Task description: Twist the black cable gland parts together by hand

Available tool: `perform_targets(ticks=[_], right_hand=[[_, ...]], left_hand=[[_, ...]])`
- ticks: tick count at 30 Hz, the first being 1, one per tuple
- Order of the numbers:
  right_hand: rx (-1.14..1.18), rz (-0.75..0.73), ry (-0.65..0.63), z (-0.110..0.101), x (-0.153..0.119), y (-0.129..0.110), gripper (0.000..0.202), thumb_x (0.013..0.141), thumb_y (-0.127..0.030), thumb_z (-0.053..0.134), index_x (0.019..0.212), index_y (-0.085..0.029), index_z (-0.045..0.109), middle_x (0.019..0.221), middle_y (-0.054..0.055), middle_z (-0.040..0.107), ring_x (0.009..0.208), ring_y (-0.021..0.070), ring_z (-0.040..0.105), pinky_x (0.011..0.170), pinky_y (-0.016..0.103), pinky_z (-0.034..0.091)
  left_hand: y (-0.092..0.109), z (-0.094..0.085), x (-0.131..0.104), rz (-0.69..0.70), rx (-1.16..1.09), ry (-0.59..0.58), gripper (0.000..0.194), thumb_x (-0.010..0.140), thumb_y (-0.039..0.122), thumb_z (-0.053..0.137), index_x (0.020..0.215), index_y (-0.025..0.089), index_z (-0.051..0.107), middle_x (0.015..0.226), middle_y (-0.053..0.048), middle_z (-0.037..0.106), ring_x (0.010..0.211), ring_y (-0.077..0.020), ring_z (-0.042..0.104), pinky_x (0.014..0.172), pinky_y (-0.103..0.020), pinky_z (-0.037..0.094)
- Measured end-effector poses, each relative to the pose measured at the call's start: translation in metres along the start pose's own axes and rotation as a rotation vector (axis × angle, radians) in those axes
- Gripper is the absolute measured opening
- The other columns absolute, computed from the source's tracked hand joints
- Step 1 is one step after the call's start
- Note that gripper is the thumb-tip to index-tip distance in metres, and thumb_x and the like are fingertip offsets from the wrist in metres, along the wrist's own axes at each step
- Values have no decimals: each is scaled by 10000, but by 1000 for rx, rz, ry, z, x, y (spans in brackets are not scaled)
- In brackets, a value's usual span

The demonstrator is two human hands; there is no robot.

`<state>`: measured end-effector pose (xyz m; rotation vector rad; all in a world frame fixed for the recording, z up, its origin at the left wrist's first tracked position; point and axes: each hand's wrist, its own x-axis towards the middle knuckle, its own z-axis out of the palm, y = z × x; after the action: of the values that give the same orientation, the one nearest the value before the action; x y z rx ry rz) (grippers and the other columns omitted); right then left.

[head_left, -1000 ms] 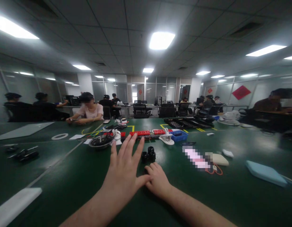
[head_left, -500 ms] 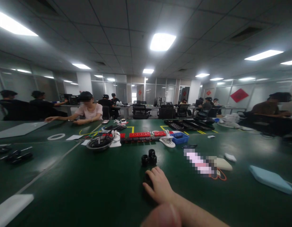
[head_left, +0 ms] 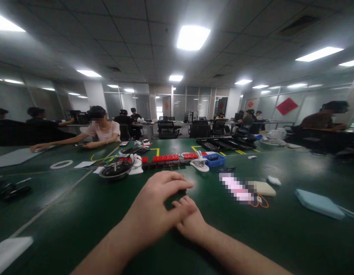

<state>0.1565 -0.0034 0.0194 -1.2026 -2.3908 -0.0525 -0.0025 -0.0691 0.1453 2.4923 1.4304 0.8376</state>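
While the smooth green desk [head_left: 93, 214] runs out of view, the left hand [head_left: 158, 202] arches over it, fingers and thumb apart. Behind this thumb, the right hand [head_left: 191, 225] curls; its grip I cannot tell. Between them, a black thing [head_left: 182, 191] is mostly hidden.

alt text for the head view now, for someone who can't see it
A person's left hand, fingers curved, overlaps their right hand in view at a green table. Beyond lie red pieces in a row and a blue bin; a co-worker sits across, to the left.
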Motion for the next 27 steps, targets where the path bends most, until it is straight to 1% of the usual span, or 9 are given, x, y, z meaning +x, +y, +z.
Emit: perform_targets(ticks=[3, 5, 7, 9, 12, 15, 20, 24, 27], right_hand=[[69, -6, -13, -3, 0, 2, 316, 756, -373, 531, 998, -169, 524, 916, 65, 516, 896, 212, 426, 822, 343, 347], [93, -1, -15, -3, 0, 2, 334, 759, -379, 532, 1020, -171, 518, 919, 65, 514, 893, 208, 424, 815, 338, 350], [104, 3, -19, -3, 0, 3, 351, 758, -391, 535, 1036, -177, 515, 925, 64, 514, 900, 209, 421, 814, 336, 349], [108, 8, -23, -1, 1, 4, 352, 755, -396, 543, 1034, -182, 520, 919, 58, 515, 903, 209, 419, 814, 333, 346], [109, 7, -23, 0, 2, 5, 362, 745, -401, 558, 1034, -185, 524, 912, 53, 519, 895, 207, 420, 819, 333, 340], [92, -10, -23, -2, 3, 5, 377, 746, -424, 552, 1038, -186, 527, 889, 51, 529, 881, 208, 420, 806, 338, 336], [67, -34, -22, -6, 3, 3, 342, 774, -399, 519, 1048, -195, 522, 866, 46, 528, 864, 199, 416, 772, 330, 334], [64, -24, -4, -5, 3, 2, 308, 773, -366, 524, 1028, -194, 527, 865, 45, 514, 853, 196, 414, 754, 323, 340], [64, -29, 1, -4, 3, 1, 291, 769, -347, 530, 1010, -185, 531, 860, 48, 508, 848, 198, 413, 745, 320, 347]], left_hand=[[-39, 38, 24, -150, 36, -53, 419, 757, 532, 421, 969, 223, 609, 1031, -37, 593, 979, -211, 512, 894, -387, 380], [-71, 63, 19, -260, 99, -122, 480, 793, 556, 333, 1025, 219, 584, 1065, -49, 590, 1040, -226, 486, 969, -455, 284], [-93, 78, 9, -334, 84, -254, 537, 825, 555, 231, 1094, 213, 545, 1143, -68, 554, 1102, -234, 451, 993, -490, 228], [-104, 85, 1, -253, 34, -367, 569, 795, 592, 275, 1205, 235, 443, 1262, -69, 456, 1191, -236, 360, 1027, -487, 159], [-106, 87, -2, -154, 7, -497, 795, 634, 659, 489, 1281, 225, 332, 1354, -98, 322, 1254, -281, 243, 1038, -501, 105], [-106, 94, -2, -119, 22, -423, 803, 575, 650, 557, 1247, 245, 385, 1325, -86, 363, 1239, -285, 262, 1038, -515, 79], [-105, 109, -4, -112, -7, -247, 441, 649, 546, 565, 996, 274, 594, 1090, -30, 537, 1058, -225, 453, 1022, -487, 174], [-102, 115, -1, -119, -25, -197, 342, 658, 492, 582, 890, 244, 620, 989, -22, 557, 976, -211, 482, 967, -446, 284], [-100, 118, 2, -90, -20, -177, 352, 630, 465, 612, 902, 241, 608, 981, -22, 557, 957, -214, 487, 974, -461, 262]])
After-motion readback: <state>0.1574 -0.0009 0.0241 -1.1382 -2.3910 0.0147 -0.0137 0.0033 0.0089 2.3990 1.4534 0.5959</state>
